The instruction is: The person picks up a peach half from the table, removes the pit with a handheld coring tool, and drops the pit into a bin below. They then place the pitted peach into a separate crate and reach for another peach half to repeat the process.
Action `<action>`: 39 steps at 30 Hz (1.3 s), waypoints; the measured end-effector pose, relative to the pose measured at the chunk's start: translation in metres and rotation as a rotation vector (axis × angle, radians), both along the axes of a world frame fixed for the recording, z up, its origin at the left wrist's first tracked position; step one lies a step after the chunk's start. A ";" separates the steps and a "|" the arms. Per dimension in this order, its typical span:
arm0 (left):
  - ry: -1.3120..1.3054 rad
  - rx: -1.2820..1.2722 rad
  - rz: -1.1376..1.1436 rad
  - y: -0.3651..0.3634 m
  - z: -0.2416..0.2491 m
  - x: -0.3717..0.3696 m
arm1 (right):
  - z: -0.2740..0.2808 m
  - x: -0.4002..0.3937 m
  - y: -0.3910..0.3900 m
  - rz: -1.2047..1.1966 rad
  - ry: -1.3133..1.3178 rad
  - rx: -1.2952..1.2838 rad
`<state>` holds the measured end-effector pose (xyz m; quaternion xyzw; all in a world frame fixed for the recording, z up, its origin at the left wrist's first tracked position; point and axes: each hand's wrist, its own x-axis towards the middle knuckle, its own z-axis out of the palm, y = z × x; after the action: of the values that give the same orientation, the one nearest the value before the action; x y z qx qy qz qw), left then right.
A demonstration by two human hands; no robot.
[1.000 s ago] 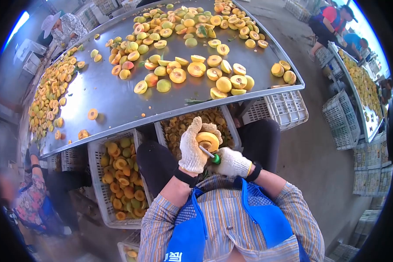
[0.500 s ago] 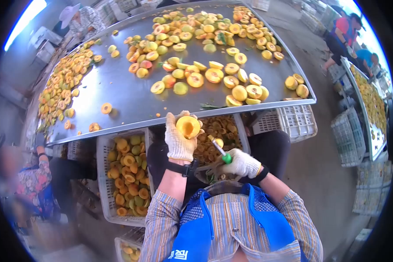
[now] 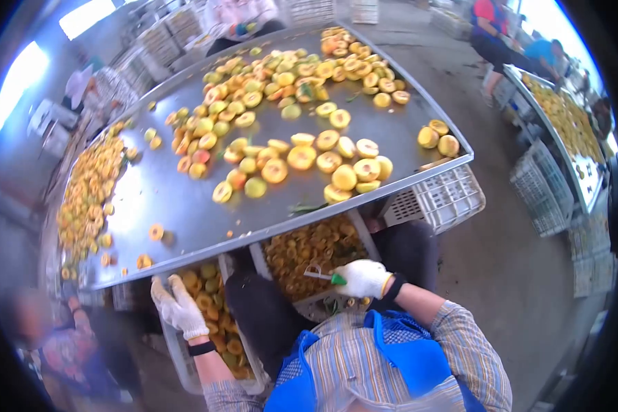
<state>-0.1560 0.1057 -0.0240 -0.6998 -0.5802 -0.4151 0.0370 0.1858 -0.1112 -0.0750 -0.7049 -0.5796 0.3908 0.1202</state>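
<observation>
My left hand (image 3: 179, 306), in a white knit glove, reaches over the left crate (image 3: 178, 360) of peach halves, just below the table's front edge. Its fingers are spread and nothing shows in them. My gloved right hand (image 3: 362, 279) is closed around the green handle (image 3: 338, 279) of a small tool with a pale metal end (image 3: 316, 273). That tool is above the middle crate (image 3: 259, 259), which holds peach pieces and scraps. Halved peaches (image 3: 301, 157) lie cut side up and down on the metal table (image 3: 185, 226).
A white crate (image 3: 453, 196) stands under the table's right corner. A blurred person (image 3: 69, 350) sits at the left, and others (image 3: 244, 17) are beyond the table. At the right is another fruit-covered table (image 3: 563, 113) with stacked crates (image 3: 542, 189) beside it.
My left hand has moved left and down from the middle, opened, and no longer holds the peach half. My right hand, still holding the tool, is slightly lower. The view has turned and shifted.
</observation>
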 end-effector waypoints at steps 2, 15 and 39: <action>0.060 0.070 -0.310 0.000 0.023 0.079 | 0.013 -0.002 0.003 0.013 0.061 -0.102; 0.835 -0.154 -1.242 -0.046 -0.011 0.464 | -0.025 0.020 0.012 0.125 0.120 -0.019; 0.857 -0.126 -0.442 0.137 -0.033 0.345 | -0.033 -0.003 0.027 0.128 0.162 0.066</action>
<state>0.1890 0.2425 -0.0570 -0.9150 -0.3743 -0.0514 0.1412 0.1828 -0.0847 -0.1082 -0.6283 -0.6242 0.4342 0.1645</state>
